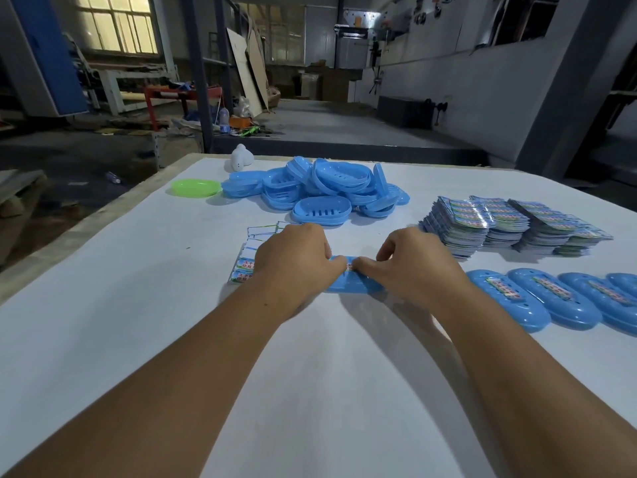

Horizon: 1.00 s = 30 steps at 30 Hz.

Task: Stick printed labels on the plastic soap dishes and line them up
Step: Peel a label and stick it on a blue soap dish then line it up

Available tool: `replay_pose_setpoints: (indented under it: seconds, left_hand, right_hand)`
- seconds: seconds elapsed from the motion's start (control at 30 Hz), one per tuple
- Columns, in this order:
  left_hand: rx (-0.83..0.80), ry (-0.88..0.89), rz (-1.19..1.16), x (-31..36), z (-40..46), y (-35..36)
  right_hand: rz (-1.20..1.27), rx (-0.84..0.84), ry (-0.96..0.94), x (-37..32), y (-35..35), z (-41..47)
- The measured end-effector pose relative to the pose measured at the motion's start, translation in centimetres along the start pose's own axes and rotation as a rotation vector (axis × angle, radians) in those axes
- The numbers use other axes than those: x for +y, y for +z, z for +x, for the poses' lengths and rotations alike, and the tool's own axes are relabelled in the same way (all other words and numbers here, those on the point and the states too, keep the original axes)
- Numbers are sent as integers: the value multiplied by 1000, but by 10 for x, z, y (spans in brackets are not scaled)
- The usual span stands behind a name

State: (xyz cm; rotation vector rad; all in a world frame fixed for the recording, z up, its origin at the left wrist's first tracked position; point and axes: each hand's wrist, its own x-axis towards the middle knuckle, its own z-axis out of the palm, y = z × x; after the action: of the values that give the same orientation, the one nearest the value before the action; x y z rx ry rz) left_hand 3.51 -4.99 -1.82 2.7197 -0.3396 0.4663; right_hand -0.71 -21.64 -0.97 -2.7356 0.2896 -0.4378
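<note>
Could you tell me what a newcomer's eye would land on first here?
Probably both hands, left hand and right hand, pressing a label onto a blue soap dish mid-table. Behind lies a jumbled pile of blue dishes; a labelled row runs along the right.

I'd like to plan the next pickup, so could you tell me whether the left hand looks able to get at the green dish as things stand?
Probably yes. The green dish lies alone on the table's far left, beside the blue pile, with bare table between it and the left hand, which must first let go of the blue dish.
</note>
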Motion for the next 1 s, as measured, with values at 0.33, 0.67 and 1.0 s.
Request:
replay_pose_setpoints:
  seconds: [0.33,0.67,1.0]
  left_hand:
    - [76,-92,-159,-10,1,-2]
    - [42,-121,-174,-12,0,-1]
    - [27,-122,-164,-13,3,1]
  right_hand:
    - [261,-246,-375,-7,0,-13]
    - [-258,-275,14,36,-47,-10]
    - [-238,-237,122,57,-60,-7]
